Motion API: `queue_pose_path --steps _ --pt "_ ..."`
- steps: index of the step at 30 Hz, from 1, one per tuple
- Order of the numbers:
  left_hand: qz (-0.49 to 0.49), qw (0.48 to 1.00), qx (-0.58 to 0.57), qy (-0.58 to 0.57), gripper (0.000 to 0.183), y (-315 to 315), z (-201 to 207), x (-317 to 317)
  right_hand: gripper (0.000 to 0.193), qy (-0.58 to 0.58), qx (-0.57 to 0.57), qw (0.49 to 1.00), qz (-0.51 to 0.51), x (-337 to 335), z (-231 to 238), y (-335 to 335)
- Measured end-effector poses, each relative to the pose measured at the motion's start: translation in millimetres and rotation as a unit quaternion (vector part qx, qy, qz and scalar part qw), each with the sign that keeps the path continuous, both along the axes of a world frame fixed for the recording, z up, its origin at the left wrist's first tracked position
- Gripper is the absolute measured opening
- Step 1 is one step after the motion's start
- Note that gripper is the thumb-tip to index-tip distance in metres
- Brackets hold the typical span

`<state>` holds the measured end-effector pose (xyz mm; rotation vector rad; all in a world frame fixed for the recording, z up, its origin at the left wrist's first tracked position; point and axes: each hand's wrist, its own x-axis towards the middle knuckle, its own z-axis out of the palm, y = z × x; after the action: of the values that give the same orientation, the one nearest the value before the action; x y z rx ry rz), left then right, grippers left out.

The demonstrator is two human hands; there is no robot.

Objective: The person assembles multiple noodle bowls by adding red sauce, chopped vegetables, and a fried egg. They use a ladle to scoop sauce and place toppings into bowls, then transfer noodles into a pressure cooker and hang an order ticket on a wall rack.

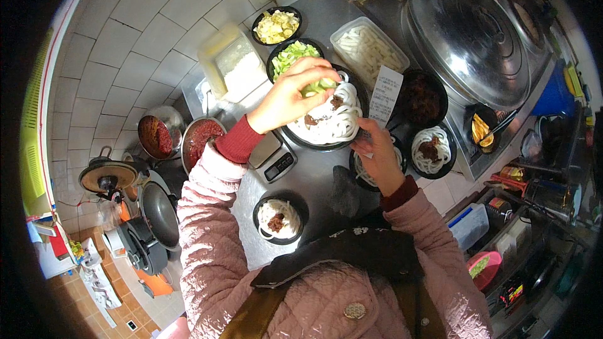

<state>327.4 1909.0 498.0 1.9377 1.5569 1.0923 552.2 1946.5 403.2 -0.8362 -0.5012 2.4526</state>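
Four bowls (303, 215) held noodles (350, 102). The left hand (290, 93) pinched green vegetable (312, 90); the right hand's (380, 158) fingers clamped one receipt (384, 95), long axis pointing away, leaning right.

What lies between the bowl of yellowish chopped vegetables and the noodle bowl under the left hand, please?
In the head view, a bowl of green vegetables lies between them, partly hidden by the left hand.

Pale green vegetable pieces (312, 90) were pinched in the left hand (286, 95) over the black noodle bowl (323, 148). A printed receipt (384, 95) was held in the right hand (382, 158), just right of that bowl. Chopped green vegetables (290, 55) were placed beyond it, a digital scale (279, 166) nearer and left.
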Motion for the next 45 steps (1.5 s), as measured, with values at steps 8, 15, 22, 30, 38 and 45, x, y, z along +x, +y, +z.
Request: queue_pose_path --steps 8,15,22,30,38,45 --pt "-0.037 0.997 -0.048 -0.047 0.026 -17 21 -2 0.013 -0.049 -0.005 0.998 -0.024 -3 9 -7" --pt "-0.084 0.971 -0.107 -0.195 0.049 -19 40 -8 0.018 -0.045 0.002 0.999 -0.019 -3 18 -9" --pt "-0.094 0.960 -0.114 -0.239 0.056 -13 40 -20 0.019 -0.057 0.005 0.998 -0.006 -5 21 -8" --pt "0.204 0.943 -0.158 -0.211 0.028 19 -68 -120 0.017 -0.041 -0.034 0.999 -0.007 18 4 -11" --pt "0.279 0.952 -0.074 0.100 0.034 40 -182 -128 0.015 -0.082 -0.012 0.997 0.000 23 -4 -19" --pt "0.270 0.945 -0.099 0.153 0.008 49 -179 -128 0.012 0.016 -0.005 1.000 -0.012 10 4 -14"
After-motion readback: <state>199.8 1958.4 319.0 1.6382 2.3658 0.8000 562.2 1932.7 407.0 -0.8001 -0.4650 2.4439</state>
